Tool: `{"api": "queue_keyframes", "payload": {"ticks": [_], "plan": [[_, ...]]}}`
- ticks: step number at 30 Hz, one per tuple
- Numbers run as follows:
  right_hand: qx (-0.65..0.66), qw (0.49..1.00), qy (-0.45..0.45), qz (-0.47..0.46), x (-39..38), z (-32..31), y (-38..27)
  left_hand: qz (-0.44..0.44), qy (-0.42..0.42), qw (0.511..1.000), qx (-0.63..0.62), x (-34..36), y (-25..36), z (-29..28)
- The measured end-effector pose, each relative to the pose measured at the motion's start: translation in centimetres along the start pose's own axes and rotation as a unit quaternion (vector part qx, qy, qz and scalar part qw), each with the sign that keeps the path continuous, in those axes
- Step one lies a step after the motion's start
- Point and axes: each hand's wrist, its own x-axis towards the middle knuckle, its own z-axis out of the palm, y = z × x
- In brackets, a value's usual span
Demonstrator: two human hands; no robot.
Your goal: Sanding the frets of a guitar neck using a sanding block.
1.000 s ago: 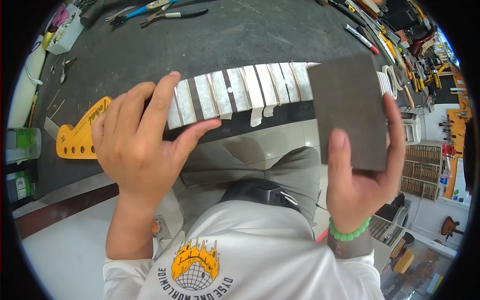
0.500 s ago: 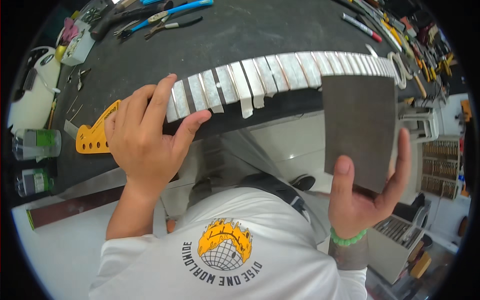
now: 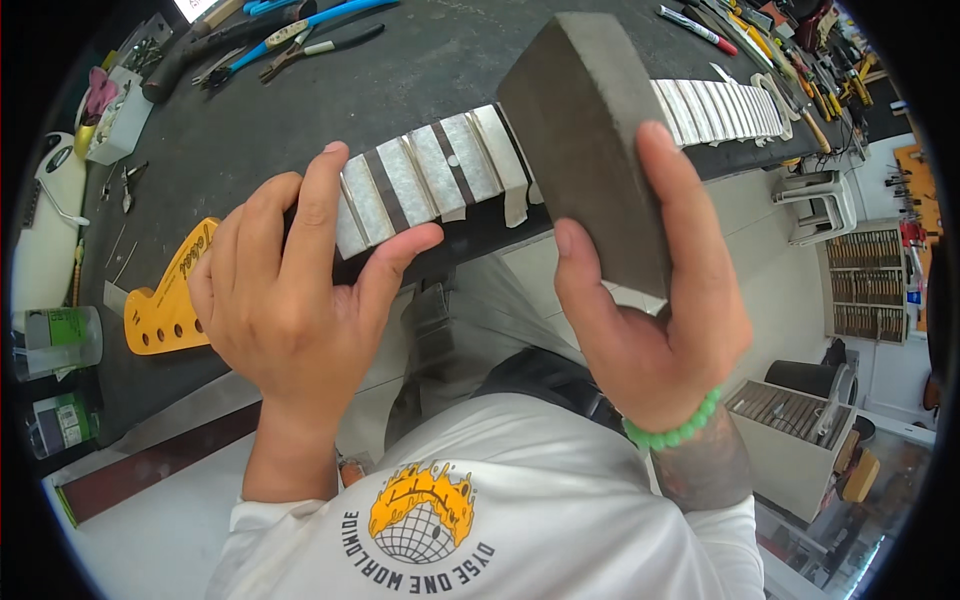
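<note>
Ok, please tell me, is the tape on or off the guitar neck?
On: pale tape lies in strips across the neck, with loose ends hanging at its near edge. Behind the block, I cannot tell.

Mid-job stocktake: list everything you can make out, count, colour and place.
guitar neck: one, yellow headstock, silvery taped fretboard, across the middle
rectangular block: one, dark grey-brown, in front of the neck
workbench: one, dark grey, upper half
pliers: one pair, dark, upper left
long tool: one, blue, beside the pliers
marker: one, white and red, upper right
loose tools: several, mixed colours, upper right edge
box: one, white, left
containers: two, clear, green labels, left edge
shirt: one, white, bottom
beaded bracelet: one, green, lower right
left hand: one, bare, gripping the neck
right hand: one, bare, holding the block
</note>
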Motion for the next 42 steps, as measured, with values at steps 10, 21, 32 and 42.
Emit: {"api": "queue_keyframes", "payload": {"ticks": [10,21,32,42], "plan": [[-0.069,0.996,-0.048,0.019,-2.5,-2.9,-2.2,0.016,0.0,1.0,-0.001,0.0,0.2,-0.3],[-0.093,0.988,-0.119,0.022,-1.0,-2.9,-2.4,-0.013,-0.029,0.999,-0.01,0.0,0.1,-0.4],[-0.064,0.985,-0.132,0.091,0.5,-6.2,-3.8,-0.015,-0.032,0.999,-0.008,0.2,0.1,-0.6],[-0.085,0.987,-0.133,-0.008,-0.9,-3.6,-2.0,-0.024,-0.039,0.999,-0.022,0.5,0.1,-0.6]]}}
